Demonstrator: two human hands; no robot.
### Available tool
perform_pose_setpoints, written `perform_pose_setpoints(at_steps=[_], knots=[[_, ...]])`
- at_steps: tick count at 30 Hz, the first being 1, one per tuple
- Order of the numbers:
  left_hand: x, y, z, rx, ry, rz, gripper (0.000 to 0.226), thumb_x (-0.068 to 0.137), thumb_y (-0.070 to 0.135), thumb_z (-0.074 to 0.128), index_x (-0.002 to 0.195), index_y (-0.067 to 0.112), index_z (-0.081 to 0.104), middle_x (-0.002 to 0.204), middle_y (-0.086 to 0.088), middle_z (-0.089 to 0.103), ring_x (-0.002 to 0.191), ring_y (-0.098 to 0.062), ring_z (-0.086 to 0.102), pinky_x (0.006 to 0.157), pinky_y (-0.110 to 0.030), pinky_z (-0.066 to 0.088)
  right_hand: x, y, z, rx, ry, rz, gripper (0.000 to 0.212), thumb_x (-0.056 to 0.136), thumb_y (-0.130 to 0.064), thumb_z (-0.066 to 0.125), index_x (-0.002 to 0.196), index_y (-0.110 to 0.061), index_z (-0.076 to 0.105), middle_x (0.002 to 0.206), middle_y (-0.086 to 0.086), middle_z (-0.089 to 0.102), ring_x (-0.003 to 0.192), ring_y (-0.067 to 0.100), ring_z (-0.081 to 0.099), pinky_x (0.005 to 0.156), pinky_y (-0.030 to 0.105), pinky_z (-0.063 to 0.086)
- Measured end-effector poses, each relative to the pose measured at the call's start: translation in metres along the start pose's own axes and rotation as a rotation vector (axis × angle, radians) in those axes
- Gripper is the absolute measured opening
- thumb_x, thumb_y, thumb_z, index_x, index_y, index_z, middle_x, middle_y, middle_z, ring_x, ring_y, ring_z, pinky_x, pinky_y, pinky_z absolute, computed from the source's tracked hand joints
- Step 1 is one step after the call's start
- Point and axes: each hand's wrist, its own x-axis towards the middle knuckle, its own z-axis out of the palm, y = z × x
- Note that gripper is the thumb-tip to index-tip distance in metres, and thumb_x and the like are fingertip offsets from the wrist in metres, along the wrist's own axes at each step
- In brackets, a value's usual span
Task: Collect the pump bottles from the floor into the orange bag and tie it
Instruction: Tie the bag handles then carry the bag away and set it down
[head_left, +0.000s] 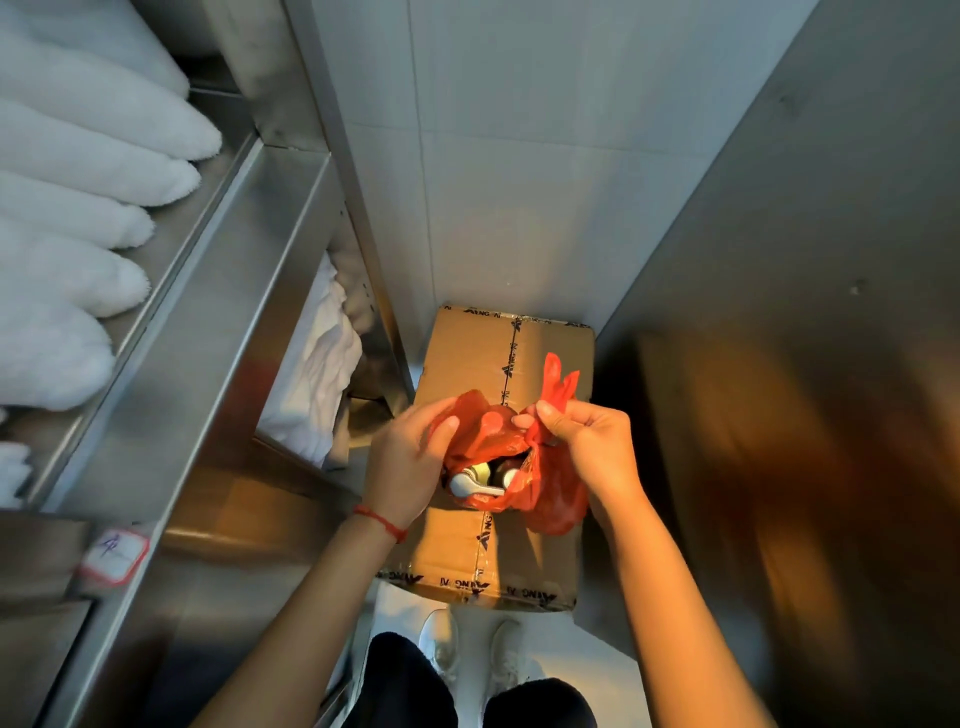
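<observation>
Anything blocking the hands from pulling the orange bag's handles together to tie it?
Nothing visible. Left hand and right hand already grip the orange bag on either side of its open mouth, where the pump bottles show.

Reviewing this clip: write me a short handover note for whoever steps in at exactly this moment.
Left hand: grip on the left side of the orange bag, at its mouth.
Right hand: pinching the bag's right handle, which sticks up above the fingers.
The bag is over the taped cardboard box; whether it rests on the box cannot be told. Pump bottles are inside, a white pump head showing through the open mouth.
Done: bottles appear bagged; none visible on the floor in view.
Left: bring the two handles together and tie the knot; the mouth is not yet closed.
</observation>
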Motion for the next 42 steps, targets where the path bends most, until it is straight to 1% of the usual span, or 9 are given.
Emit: perform_pose_setpoints(at_steps=[2, 6, 12, 15, 22, 25, 29, 35, 42], knots=[[-0.016, 0.002, -0.007, 0.059, 0.048, 0.058, 0.036, 0.087, 0.023, 0.046, 0.114, 0.007, 0.062, 0.111, -0.009, 0.064, 0.097, -0.007, 0.051, 0.077, 0.004, 0.03, -0.01, -0.004, -0.002, -0.015, 0.014, -0.023, 0.02, 0.082, -0.008, 0.063, 0.065, -0.011, 0.072, 0.061, -0.001, 0.073, 0.059, 0.012, 0.066, 0.064, 0.025, 0.055], [-0.049, 0.008, -0.013, 0.112, 0.102, 0.164, 0.026, 0.088, 0.009, 0.049, 0.109, 0.003, 0.064, 0.107, -0.013, 0.066, 0.099, -0.01, 0.055, 0.089, -0.01, 0.037, -0.032, -0.01, -0.008, -0.038, 0.004, -0.054, 0.017, 0.083, -0.01, 0.062, 0.069, -0.01, 0.071, 0.058, -0.005, 0.072, 0.056, 0.006, 0.066, 0.055, 0.015, 0.052], [-0.107, 0.007, -0.004, 0.24, 0.196, 0.203, 0.033, 0.086, 0.024, 0.046, 0.108, 0.007, 0.064, 0.107, -0.01, 0.067, 0.103, -0.018, 0.058, 0.095, -0.031, 0.042, -0.071, -0.006, -0.02, -0.044, -0.081, -0.039, 0.017, 0.084, -0.008, 0.061, 0.07, -0.006, 0.069, 0.054, -0.006, 0.07, 0.051, 0.002, 0.062, 0.05, 0.012, 0.048], [-0.142, 0.01, 0.002, 0.315, 0.276, 0.206, 0.034, 0.085, 0.024, 0.048, 0.108, 0.006, 0.064, 0.107, -0.011, 0.068, 0.105, -0.014, 0.052, 0.095, -0.031, 0.039, -0.094, 0.001, -0.028, -0.032, -0.125, -0.008, 0.014, 0.084, -0.007, 0.06, 0.075, -0.002, 0.069, 0.054, -0.003, 0.07, 0.055, 0.006, 0.065, 0.054, 0.015, 0.051], [-0.226, 0.012, 0.003, 0.411, 0.312, 0.064, 0.042, 0.088, 0.036, 0.043, 0.114, 0.008, 0.061, 0.113, -0.012, 0.065, 0.111, -0.015, 0.045, 0.095, -0.028, 0.033, -0.143, 0.018, -0.039, -0.073, -0.23, 0.011, 0.014, 0.083, -0.008, 0.061, 0.076, 0.002, 0.069, 0.06, 0.001, 0.072, 0.061, 0.013, 0.068, 0.057, 0.017, 0.052], [-0.259, 0.011, 0.002, 0.466, 0.356, -0.004, 0.058, 0.093, 0.05, 0.026, 0.114, 0.01, 0.061, 0.114, -0.01, 0.066, 0.111, -0.016, 0.048, 0.094, -0.028, 0.038, -0.163, 0.029, -0.039, -0.12, -0.25, 0.015, 0.015, 0.082, -0.012, 0.065, 0.072, -0.004, 0.073, 0.072, 0.009, 0.075, 0.076, 0.026, 0.07, 0.071, 0.03, 0.055], [-0.304, 0.009, -0.002, 0.528, 0.413, -0.059, 0.05, 0.091, 0.046, 0.032, 0.114, 0.012, 0.061, 0.116, -0.008, 0.066, 0.113, -0.018, 0.051, 0.093, -0.029, 0.042, -0.195, 0.044, -0.036, -0.163, -0.308, 0.049, 0.021, 0.081, -0.014, 0.066, 0.062, -0.01, 0.074, 0.075, 0.014, 0.074, 0.085, 0.034, 0.069, 0.083, 0.041, 0.054], [-0.386, -0.007, 0.001, 0.526, 0.418, -0.18, 0.06, 0.095, 0.049, 0.017, 0.117, 0.011, 0.058, 0.121, -0.011, 0.063, 0.113, -0.025, 0.056, 0.097, -0.03, 0.034, -0.258, 0.068, -0.035, -0.177, -0.386, 0.095, 0.016, 0.083, -0.009, 0.063, 0.07, -0.005, 0.072, 0.066, 0.009, 0.073, 0.069, 0.023, 0.068, 0.072, 0.031, 0.055], [-0.489, 0.001, 0.007, 0.605, 0.49, -0.375, 0.063, 0.096, 0.046, 0.012, 0.11, 0.012, 0.063, 0.112, -0.009, 0.067, 0.106, -0.023, 0.06, 0.085, -0.032, 0.05, -0.319, 0.095, -0.037, -0.253, -0.523, 0.073, 0.018, 0.083, -0.009, 0.062, 0.068, -0.01, 0.071, 0.064, 0.002, 0.074, 0.065, 0.014, 0.068, 0.074, 0.029, 0.053]])
